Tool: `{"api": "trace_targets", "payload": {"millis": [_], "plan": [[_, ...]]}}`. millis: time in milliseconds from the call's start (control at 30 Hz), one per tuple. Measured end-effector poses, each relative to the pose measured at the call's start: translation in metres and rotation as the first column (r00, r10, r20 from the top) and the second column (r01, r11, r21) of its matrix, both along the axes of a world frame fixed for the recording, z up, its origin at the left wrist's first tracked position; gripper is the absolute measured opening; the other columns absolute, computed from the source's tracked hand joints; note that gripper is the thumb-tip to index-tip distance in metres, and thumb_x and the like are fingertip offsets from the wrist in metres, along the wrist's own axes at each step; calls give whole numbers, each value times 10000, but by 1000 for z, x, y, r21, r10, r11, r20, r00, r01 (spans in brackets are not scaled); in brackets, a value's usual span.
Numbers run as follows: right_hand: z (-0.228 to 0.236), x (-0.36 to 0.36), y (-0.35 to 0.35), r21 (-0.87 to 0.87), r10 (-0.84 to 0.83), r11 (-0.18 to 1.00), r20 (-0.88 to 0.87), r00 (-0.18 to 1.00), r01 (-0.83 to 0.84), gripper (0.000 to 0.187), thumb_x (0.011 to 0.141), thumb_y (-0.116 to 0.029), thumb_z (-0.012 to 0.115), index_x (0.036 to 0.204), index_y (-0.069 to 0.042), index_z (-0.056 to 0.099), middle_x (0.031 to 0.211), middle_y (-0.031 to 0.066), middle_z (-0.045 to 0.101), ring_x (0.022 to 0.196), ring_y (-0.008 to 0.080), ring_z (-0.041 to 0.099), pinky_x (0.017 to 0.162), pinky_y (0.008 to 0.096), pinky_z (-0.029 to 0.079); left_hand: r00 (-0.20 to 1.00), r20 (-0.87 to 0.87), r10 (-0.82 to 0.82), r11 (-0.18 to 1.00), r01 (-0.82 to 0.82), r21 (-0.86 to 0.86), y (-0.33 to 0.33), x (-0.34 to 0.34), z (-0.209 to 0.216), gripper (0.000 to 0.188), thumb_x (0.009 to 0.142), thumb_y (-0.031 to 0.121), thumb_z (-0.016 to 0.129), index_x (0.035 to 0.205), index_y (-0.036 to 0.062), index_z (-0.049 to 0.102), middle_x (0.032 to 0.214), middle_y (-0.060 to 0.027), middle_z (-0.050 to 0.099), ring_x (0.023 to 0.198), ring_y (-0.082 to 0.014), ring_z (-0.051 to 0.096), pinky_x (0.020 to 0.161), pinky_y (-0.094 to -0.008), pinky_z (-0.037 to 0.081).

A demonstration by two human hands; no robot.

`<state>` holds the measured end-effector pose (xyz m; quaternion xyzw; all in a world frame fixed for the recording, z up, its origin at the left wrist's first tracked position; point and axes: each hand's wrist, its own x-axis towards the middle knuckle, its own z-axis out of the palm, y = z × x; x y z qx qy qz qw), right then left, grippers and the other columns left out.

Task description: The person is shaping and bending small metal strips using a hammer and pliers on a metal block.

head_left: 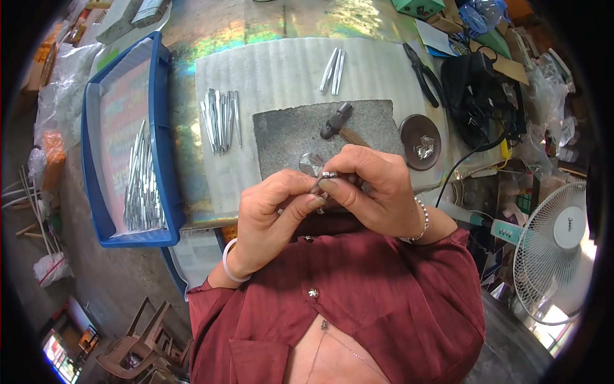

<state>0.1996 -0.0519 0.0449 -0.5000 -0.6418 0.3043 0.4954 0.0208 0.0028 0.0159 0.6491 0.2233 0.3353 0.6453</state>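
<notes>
My left hand (272, 214) and my right hand (374, 189) meet above the near edge of a grey stone slab (288, 131). Between the fingertips of both hands sits a small silver metal piece (325, 176), partly hidden by the fingers. A hammer (337, 121) with a wooden handle lies on the slab just beyond my right hand. A row of silver metal strips (220, 118) lies to the left of the slab on a white corrugated sheet (281, 70).
A blue tray (160, 128) at the left holds several more silver strips (142, 182). Three strips (333, 70) lie at the sheet's far side. Black pliers (422, 73), a round brown dish (420, 142) with small silver bits, black cables and a white fan (553, 253) stand at the right.
</notes>
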Motion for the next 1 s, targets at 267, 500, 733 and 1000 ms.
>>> {"api": "trace_targets", "payload": {"millis": [267,500,733,1000], "plan": [[4,-1,-2,-5,-37,999,44,998,37,126,799,-44,692,877,2,603,712,60,619,552,94,569,495,220,433,996,-85,-24,999,27,28,-1,0,5,178,819,3,663,990,-6,616,738,-84,656,619,-126,631,547,-236,482],[-3,1,-1,-110,-16,994,-31,999,12,109,814,-48,680,841,2,586,655,50,612,522,64,561,458,208,416,978,-210,-12,991,40,129,-1,2,12,159,827,39,662,978,20,617,675,-104,613,553,-160,618,504,-257,465],[-21,-1,2,-417,-82,906,-352,933,-78,140,872,-51,615,768,-22,526,623,10,573,470,12,478,409,157,329,945,-317,-83,992,108,62,5,3,4,78,870,68,616,903,0,598,641,-106,602,529,-151,607,485,-264,459],[-33,5,13,-609,-293,750,-657,695,-259,181,876,-150,627,754,-40,549,602,2,530,421,22,431,364,164,312,928,-89,-362,696,205,-688,26,10,1,200,949,164,529,884,-25,537,723,-74,621,576,-132,640,490,-220,533]]}}
